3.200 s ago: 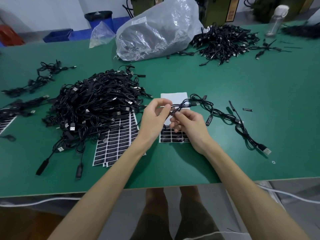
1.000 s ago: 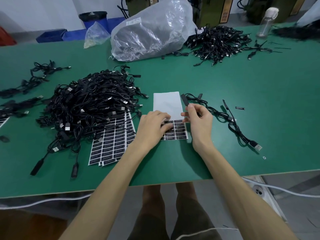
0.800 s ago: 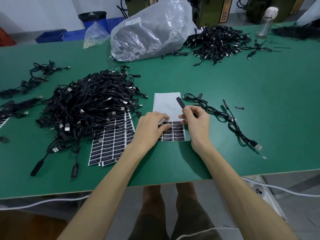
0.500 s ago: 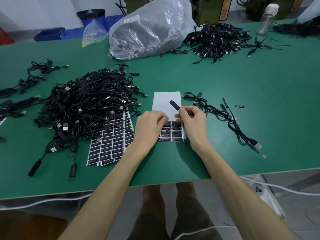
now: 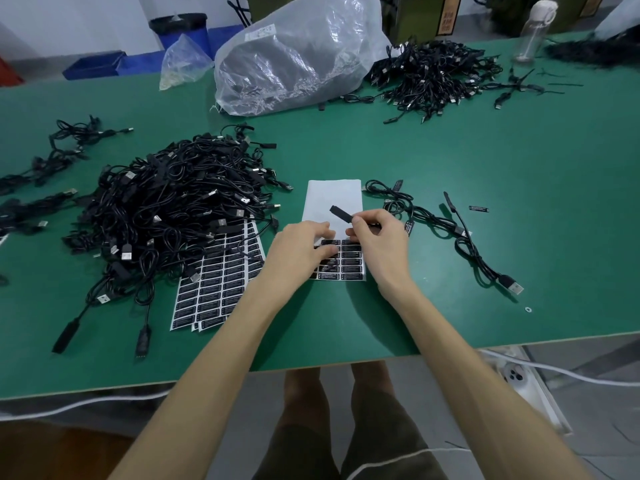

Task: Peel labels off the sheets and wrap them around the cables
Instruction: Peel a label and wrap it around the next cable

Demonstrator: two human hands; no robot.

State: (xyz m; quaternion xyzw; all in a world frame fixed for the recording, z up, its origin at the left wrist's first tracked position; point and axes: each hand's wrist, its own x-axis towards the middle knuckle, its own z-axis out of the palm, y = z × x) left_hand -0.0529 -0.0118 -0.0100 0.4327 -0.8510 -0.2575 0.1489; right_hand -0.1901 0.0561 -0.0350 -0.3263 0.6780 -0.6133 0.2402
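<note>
Fingers (image 5: 366, 217) of right hand (image 5: 381, 249) pinching label (image 5: 341, 213), left hand (image 5: 297, 251) seemingly flat on sheet (image 5: 331, 195)

thin black cable (image 5: 424, 214) let go, laid right of the partly stripped white label sheet (image 5: 332, 195); left hand (image 5: 298, 249) lowered onto that sheet; small black rectangular label (image 5: 341, 213) peeled off, pinched in right hand (image 5: 379, 244), tipped further left

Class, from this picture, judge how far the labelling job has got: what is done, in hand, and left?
Done: the small sheet is bare backing at the top, and the cables to its right carry tags. In hand: the right hand pinches a peeled label; the left hand rests on that sheet. Left: its last rows, the full sheets, and probably the big cable pile.
</note>
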